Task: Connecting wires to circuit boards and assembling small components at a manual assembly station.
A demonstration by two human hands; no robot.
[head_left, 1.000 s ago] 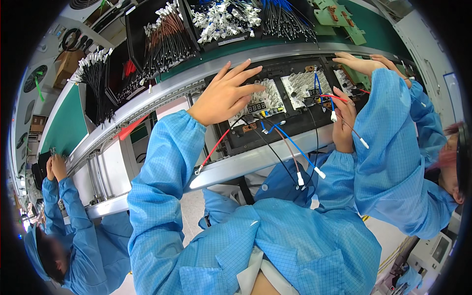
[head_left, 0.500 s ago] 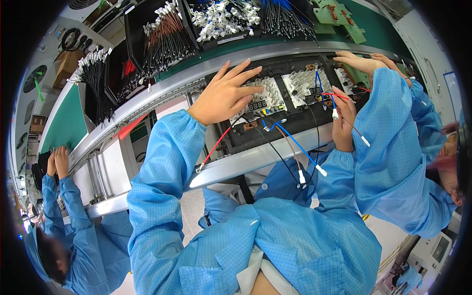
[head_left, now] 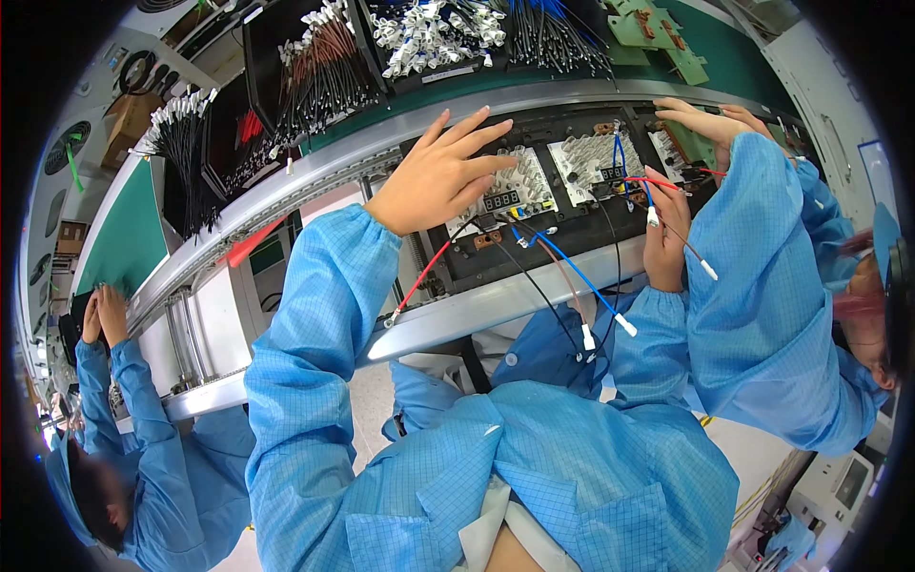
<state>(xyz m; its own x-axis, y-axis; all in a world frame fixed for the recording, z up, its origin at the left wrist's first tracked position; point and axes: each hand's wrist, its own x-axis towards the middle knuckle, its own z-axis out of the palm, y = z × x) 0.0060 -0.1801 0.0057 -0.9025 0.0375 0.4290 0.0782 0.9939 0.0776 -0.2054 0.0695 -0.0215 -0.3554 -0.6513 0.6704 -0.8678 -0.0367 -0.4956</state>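
Note:
My left hand (head_left: pixel 440 181) is open with fingers spread over the left circuit board (head_left: pixel 519 191); its index fingertip is over the board's clear upright parts, and I cannot tell whether it touches. Red, black, brown and blue wires (head_left: pixel 577 275) trail from this board over the fixture's near edge. My right hand (head_left: pixel 667 238) is beside the middle circuit board (head_left: pixel 591 172), fingers stretched and slightly bent, palm partly showing. Red, blue and brown wires (head_left: pixel 658 183) cross its fingers loosely, with no visible grip. Both boards sit in a black fixture (head_left: pixel 477 267).
A co-worker's hand (head_left: pixel 701 119) is close on the right, over a third board (head_left: pixel 672 153). Black bins of bundled wires (head_left: pixel 324 76) and white connectors (head_left: pixel 434 38) line the far side. A metal rail (head_left: pixel 515 300) runs along the near edge. Another person's hands (head_left: pixel 103 313) are at far left.
My left hand shifts very slightly right and its fingers tilt a little. My right hand stays nearly still. The trailing wires and boards move slightly to the right.

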